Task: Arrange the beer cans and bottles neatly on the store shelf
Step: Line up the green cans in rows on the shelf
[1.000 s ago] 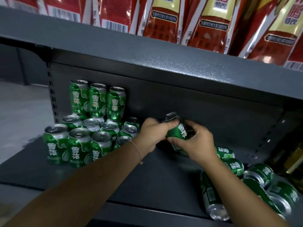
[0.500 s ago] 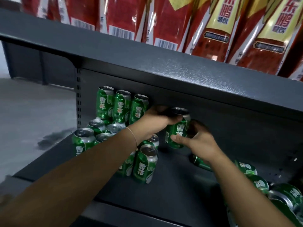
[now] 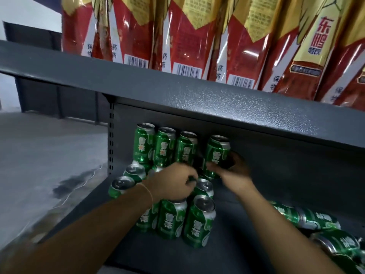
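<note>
Green beer can (image 3: 217,155) upright in right hand's (image 3: 235,169) grip, left hand (image 3: 173,182) beside it, fingers curled, empty.

We see green beer cans (image 3: 144,144) with white characters and silver tops, some standing, others lying (image 3: 308,216) in the same green and white. The shelf (image 3: 246,234) is dark grey with a speckled sheen. Above, the packets (image 3: 189,34) are red and gold with white barcode panels. The floor (image 3: 39,155) is pale grey, stained darker.
</note>
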`<move>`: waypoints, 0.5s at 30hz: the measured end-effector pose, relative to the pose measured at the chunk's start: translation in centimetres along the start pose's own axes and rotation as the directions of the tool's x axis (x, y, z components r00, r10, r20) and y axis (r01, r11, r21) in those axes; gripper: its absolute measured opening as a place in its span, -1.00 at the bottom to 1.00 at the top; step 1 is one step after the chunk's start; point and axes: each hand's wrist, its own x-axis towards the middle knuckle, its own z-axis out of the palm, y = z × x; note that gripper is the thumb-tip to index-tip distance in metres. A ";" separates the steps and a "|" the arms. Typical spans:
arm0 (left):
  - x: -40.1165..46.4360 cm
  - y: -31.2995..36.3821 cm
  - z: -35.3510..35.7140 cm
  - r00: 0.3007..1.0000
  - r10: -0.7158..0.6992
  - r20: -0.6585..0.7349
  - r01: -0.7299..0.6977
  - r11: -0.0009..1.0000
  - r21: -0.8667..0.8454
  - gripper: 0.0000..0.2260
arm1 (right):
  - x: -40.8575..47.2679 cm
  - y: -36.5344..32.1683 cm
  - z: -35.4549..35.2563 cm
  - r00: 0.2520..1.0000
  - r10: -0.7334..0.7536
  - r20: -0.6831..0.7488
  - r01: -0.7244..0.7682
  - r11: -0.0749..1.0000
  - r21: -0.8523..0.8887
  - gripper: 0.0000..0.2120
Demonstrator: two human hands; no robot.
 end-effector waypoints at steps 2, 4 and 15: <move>-0.1 -0.8 1.1 0.999 0.049 -0.007 -0.048 0.997 0.059 -0.71 | 0.2 0.1 0.5 1.000 0.027 0.000 -0.027 1.000 0.010 -0.45; -0.1 -1.4 1.7 0.998 0.059 -0.032 -0.057 0.997 0.057 -0.59 | 0.5 0.1 1.1 0.999 0.040 -0.007 -0.040 0.999 0.015 -0.61; -0.7 -1.5 2.0 0.993 0.092 -0.078 -0.087 0.994 0.065 -0.57 | 1.2 0.1 3.0 0.998 0.057 -0.006 -0.057 0.998 0.004 -0.61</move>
